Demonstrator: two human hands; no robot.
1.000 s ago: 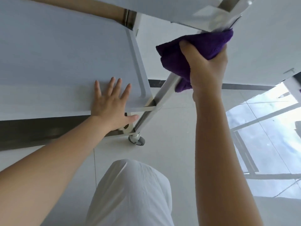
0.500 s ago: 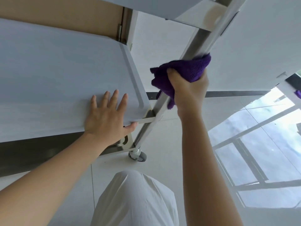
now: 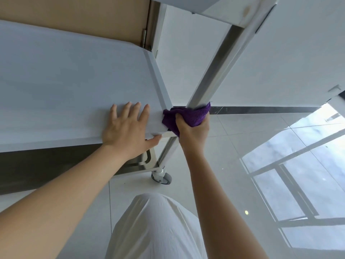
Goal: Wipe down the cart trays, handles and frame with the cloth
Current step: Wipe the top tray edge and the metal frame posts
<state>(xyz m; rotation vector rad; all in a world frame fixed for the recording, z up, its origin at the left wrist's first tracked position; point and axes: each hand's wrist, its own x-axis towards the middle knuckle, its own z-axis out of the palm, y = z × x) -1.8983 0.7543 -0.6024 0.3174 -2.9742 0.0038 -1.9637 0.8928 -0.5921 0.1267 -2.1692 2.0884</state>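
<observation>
1. Head view is showing us our two bare arms reaching forward to a steel cart whose middle tray [image 3: 71, 86] is filling the left half of the picture.
2. We are laying our left hand [image 3: 128, 131] flat on the near right part of that tray, fingers straight and spread, the thumb [image 3: 155, 140] hooking along the tray's front edge; it is grasping nothing.
3. We are clenching our right hand [image 3: 192, 131] round the purple cloth [image 3: 188, 115], fingers curled over the bunched fabric.
4. We are holding the cloth wrapped against the cart's upright post [image 3: 216, 71], right where the post is meeting the tray's near right corner, so the cloth is touching both post and corner.
5. The post is running as a slanted steel bar from that corner up to the upper tray [image 3: 222, 10] at the top of the picture, and below the hand it is continuing down to a grey caster wheel [image 3: 162, 177] standing on the floor.
6. We are seeing the lower tray's steel rim [image 3: 145, 161] just beneath our left wrist.
7. Our white-clad knee [image 3: 158, 227] is rising at the bottom centre, over glossy pale floor tiles [image 3: 233, 165] that are reflecting a window frame on the right.
8. A tan door [image 3: 84, 21] with a hinge is showing behind the middle tray, beside a white wall [image 3: 289, 62].
</observation>
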